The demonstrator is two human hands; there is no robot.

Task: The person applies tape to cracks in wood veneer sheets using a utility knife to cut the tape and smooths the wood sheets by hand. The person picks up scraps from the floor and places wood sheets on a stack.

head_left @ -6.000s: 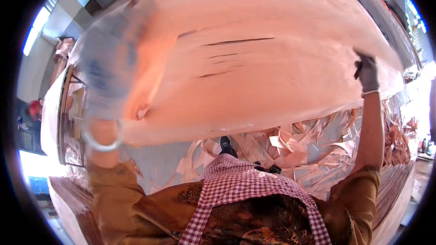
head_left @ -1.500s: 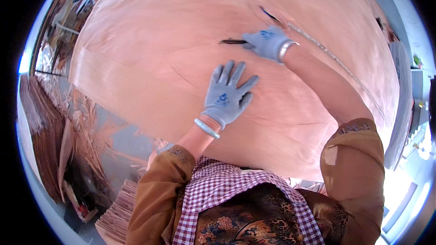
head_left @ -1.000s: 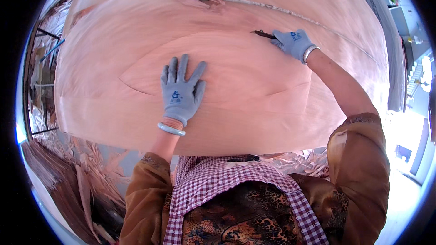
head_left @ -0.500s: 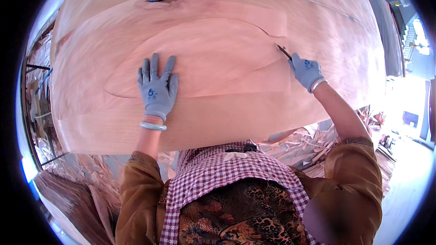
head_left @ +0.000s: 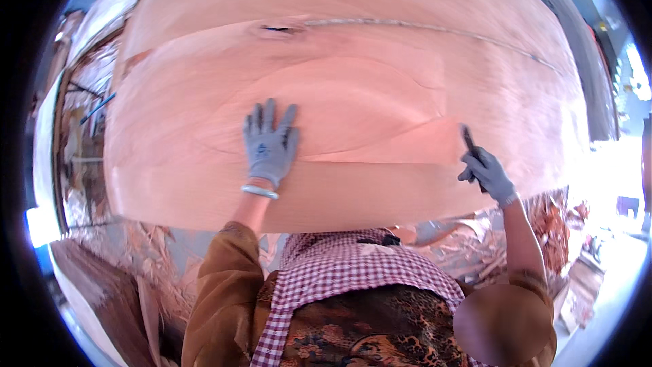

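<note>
My left hand (head_left: 268, 146), in a grey-blue knit glove, lies flat with fingers spread on a broad, thin, pinkish wood veneer sheet (head_left: 380, 194). It rests over a smaller veneer piece (head_left: 333, 105) marked by a long curved cut, roughly leaf-shaped. My right hand (head_left: 492, 175), gloved alike, is closed around a dark-handled knife (head_left: 470, 140). The blade end points away from me, just right of the smaller piece's right edge. Whether the tip touches the veneer I cannot tell.
Past the smaller piece there is a dark slit-like hole (head_left: 280, 28) in the veneer, with a pale strip (head_left: 407, 24) running right from it. Torn veneer scraps (head_left: 159, 248) litter the floor below the near edge. A stack of brown sheets (head_left: 102, 292) stands at lower left.
My right hand has drawn the knife toward me and to the right, away from the curved cut. My left hand stays flat on the veneer. The whole view has shifted somewhat.
</note>
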